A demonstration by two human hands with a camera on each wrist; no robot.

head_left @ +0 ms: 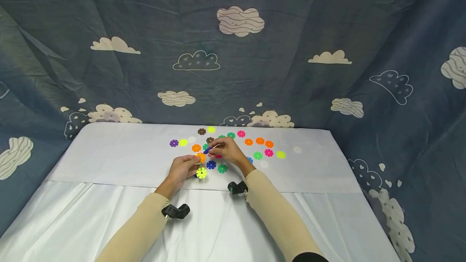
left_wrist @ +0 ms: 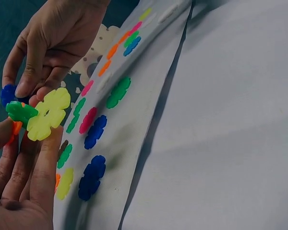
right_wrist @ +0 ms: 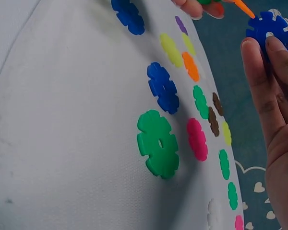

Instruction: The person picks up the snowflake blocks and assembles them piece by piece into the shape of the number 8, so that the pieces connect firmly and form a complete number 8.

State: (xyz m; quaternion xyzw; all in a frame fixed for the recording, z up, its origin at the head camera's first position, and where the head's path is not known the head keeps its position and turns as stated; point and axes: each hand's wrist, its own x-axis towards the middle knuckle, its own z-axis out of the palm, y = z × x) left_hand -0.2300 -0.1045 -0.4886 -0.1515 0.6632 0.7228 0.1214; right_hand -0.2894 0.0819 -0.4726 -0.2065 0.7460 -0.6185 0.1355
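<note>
In the middle of the head view, a person works with two hands above a white table (head_left: 116, 155). The left hand (head_left: 181, 168) is pinching a small group of joined plastic discs, which have notches like petals. In this group I see an orange disc (head_left: 200, 157) between the thumb and fingers, a green disc (left_wrist: 21, 112) standing across, and a yellow disc (left_wrist: 49, 115) at the lower end, which faces the camera in the head view. The right hand (head_left: 228, 149), a little to the right and higher, is grasping a dark blue disc (right_wrist: 259, 29) between thumb and fingers; in the right wrist view it is at the upper right. The edge of the orange disc comes very near to this blue one, but I cannot tell if they are touching. Around and behind the hands, many loose discs lie flat on the table: a purple disc (head_left: 174, 143) on the left side, a second green disc (right_wrist: 158, 143) near the centre of the right wrist view, and three orange ones toward the right. Behind the table hangs a dark curtain (head_left: 284, 80) with pale clouds.
</note>
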